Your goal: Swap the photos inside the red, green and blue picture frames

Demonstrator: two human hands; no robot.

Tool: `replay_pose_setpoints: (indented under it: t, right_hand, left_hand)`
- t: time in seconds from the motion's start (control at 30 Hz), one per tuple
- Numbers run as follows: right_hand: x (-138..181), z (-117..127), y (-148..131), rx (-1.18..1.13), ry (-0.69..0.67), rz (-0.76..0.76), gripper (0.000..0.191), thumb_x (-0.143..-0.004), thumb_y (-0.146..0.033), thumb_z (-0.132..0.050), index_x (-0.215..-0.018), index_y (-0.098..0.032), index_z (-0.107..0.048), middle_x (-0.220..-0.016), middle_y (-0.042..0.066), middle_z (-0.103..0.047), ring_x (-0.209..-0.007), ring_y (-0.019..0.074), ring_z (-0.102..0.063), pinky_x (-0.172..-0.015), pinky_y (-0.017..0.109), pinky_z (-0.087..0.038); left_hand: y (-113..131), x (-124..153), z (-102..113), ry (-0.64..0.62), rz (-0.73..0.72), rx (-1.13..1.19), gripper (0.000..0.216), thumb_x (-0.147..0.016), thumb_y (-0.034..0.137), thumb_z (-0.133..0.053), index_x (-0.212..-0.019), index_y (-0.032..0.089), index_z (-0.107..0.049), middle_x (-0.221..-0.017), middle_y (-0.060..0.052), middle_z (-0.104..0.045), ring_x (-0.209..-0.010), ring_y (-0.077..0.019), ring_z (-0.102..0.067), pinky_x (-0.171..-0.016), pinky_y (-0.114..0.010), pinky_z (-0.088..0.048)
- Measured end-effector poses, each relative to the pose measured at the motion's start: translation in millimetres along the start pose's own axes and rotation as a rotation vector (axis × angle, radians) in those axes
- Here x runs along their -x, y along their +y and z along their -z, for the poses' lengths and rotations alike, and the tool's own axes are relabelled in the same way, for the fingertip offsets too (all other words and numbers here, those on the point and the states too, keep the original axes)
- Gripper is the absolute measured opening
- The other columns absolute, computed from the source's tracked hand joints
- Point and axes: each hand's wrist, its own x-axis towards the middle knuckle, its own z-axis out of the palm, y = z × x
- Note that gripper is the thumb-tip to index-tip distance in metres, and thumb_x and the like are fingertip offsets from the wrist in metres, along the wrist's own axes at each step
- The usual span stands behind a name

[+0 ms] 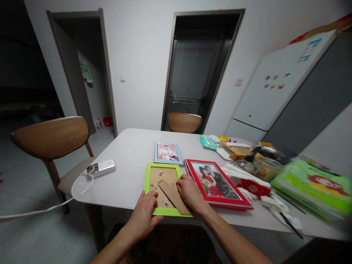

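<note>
A green photo frame (147,179) lies face down at the table's near edge. Its brown backing board (156,176) shows several small metal clips and a stand leg (171,194). My left hand (145,211) grips the lower left corner, fingers over the rim and thumb along the bottom edge. With curled fingers, my right hand (189,191) presses at the right side of the frame, beside a metal clip (173,184); its fingertips are partly hidden. Close by on the right, a red photo frame (220,183) rests on at least one more red frame. Behind lies a light blue photo frame (167,152).
A white device with a cable (103,167) sits at the table's left edge. On the right are a green plastic package (316,187), a clear container (265,168), tissues (233,172) and a teal packet (208,142). Wooden chairs stand left (55,135) and behind (184,122).
</note>
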Motion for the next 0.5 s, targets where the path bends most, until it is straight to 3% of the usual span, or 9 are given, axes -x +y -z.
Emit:
replay_pose_setpoints:
  t: [0.23,0.37,0.5]
  right_hand:
    - [11,7,-4,0.009,-0.04,0.034,0.027,-0.079,-0.019,-0.038,-0.069,-0.014,-0.063,-0.081,0.009,-0.055,-0.08,0.0156,-0.047,-0.073,0.023,-0.033]
    - [7,8,-28,-0.073,0.043,0.101,0.023,-0.08,-0.023,-0.041,-0.085,-0.018,-0.062,-0.087,0.007,-0.056,-0.085,0.0162,-0.046,-0.075,0.024,-0.033]
    - [-8,-2,-59,-0.159,-0.016,0.164,0.021,-0.077,-0.024,-0.044,-0.084,-0.02,-0.064,-0.081,0.005,-0.058,-0.079,0.0151,-0.049,-0.07,0.023,-0.034]
  left_hand:
    - [-1,2,-1,0.002,0.002,0.005,0.025,-0.06,0.018,-0.062,-0.077,0.02,-0.044,-0.117,-0.009,-0.048,-0.114,-0.0216,-0.038,-0.1,-0.048,-0.016]
    - [0,4,-3,0.028,-0.006,0.03,0.024,-0.061,0.017,-0.061,-0.078,0.02,-0.043,-0.113,-0.008,-0.049,-0.111,-0.0213,-0.04,-0.099,-0.048,-0.016]
    - [4,6,-4,0.045,-0.002,0.053,0.025,-0.06,0.015,-0.061,-0.076,0.021,-0.043,-0.11,-0.006,-0.05,-0.108,-0.0206,-0.042,-0.1,-0.048,-0.015]
